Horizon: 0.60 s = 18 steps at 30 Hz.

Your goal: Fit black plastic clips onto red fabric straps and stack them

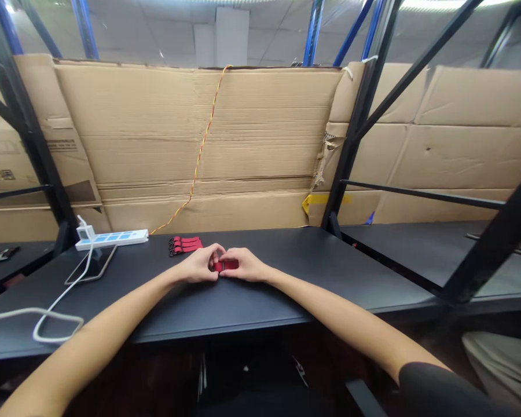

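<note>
Both my hands meet at the middle of the black table (286, 289). My left hand (200, 266) and my right hand (244, 265) are closed together on one small red strap piece (226, 265), fingers pinched round its ends. A little to the left and behind lies a small pile of similar red straps with black clips (184, 245), untouched.
A white power strip (113, 238) with a plugged charger lies at the back left. Its white cable (47, 313) loops over the table's left part to a phone (91, 265). A cardboard wall (208, 145) backs the table, and black frame posts (351, 145) stand at right.
</note>
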Available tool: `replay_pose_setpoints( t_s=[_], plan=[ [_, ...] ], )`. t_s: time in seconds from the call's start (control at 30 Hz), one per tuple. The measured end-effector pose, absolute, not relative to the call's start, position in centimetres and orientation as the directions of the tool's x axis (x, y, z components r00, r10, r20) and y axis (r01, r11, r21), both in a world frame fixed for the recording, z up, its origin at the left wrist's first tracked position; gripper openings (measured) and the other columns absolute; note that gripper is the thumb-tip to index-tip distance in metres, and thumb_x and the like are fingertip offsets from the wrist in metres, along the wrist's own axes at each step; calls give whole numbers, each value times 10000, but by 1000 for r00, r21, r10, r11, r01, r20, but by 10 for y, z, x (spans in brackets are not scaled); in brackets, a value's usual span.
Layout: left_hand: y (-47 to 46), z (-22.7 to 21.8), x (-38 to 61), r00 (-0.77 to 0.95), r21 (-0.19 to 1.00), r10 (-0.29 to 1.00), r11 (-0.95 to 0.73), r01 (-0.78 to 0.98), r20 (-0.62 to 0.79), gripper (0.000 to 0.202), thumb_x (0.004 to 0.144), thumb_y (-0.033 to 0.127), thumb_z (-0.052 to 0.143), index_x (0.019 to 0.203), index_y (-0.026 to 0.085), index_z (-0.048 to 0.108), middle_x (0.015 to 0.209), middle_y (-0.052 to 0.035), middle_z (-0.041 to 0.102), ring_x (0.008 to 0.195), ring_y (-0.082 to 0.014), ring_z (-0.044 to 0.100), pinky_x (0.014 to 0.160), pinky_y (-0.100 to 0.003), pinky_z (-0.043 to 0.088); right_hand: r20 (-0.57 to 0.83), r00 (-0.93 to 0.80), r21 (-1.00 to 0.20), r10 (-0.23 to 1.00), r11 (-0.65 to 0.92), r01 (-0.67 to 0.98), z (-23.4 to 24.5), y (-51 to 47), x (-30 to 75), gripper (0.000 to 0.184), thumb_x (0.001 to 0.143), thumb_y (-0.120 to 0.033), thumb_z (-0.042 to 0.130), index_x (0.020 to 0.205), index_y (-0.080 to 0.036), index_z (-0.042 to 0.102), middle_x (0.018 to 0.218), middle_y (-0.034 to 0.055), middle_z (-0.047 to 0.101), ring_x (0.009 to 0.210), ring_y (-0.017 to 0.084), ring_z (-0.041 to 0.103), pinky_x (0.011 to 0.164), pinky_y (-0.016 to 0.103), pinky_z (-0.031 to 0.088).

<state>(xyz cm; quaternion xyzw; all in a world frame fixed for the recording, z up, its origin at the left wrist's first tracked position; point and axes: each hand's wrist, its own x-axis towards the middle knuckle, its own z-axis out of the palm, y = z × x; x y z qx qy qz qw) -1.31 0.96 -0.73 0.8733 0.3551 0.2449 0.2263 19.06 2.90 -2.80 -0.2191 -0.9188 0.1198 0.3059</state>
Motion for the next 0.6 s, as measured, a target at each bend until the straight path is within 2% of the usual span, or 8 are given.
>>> replay_pose_setpoints(
  t_s=[0.13,0.27,0.37,0.5,0.6],
  plan=[
    [6,-4,-12,593,568,751,-635,524,291,454,645,142,568,1094,189,529,724,29,568,635,-117,524,597,-234,426,468,-668,-509,578,794,331,-26,31,193,290,737,-368,694,945,-165,693,808,26,663,715,149,580,694,271,456],
    [8,-4,-9,564,670,769,-591,449,300,502,642,96,517,1137,180,532,808,-3,610,678,-123,553,618,-242,441,411,-613,-645,675,691,327,-24,37,196,364,683,-401,721,949,-155,687,833,39,672,717,155,586,699,292,477],
    [12,-6,-4,517,762,809,-515,392,280,551,593,86,573,1137,157,535,717,28,576,606,-107,523,564,-224,419,388,-616,-708,686,650,278,-22,38,196,375,676,-386,719,958,-142,678,824,38,665,699,146,578,683,287,479],
    [17,-6,-4,438,818,873,-406,407,215,555,544,88,644,1096,141,605,540,91,453,505,-80,446,534,-213,381,361,-642,-736,677,629,250,-19,37,196,338,670,-369,716,914,-139,673,720,8,622,645,125,541,646,268,459],
    [18,-6,-7,434,910,891,-282,303,131,507,621,144,628,1128,146,617,613,41,567,574,-110,540,619,-257,455,316,-662,-779,680,584,228,-19,38,199,349,657,-377,725,908,-143,664,689,-6,597,616,114,517,615,257,446]
  ],
)
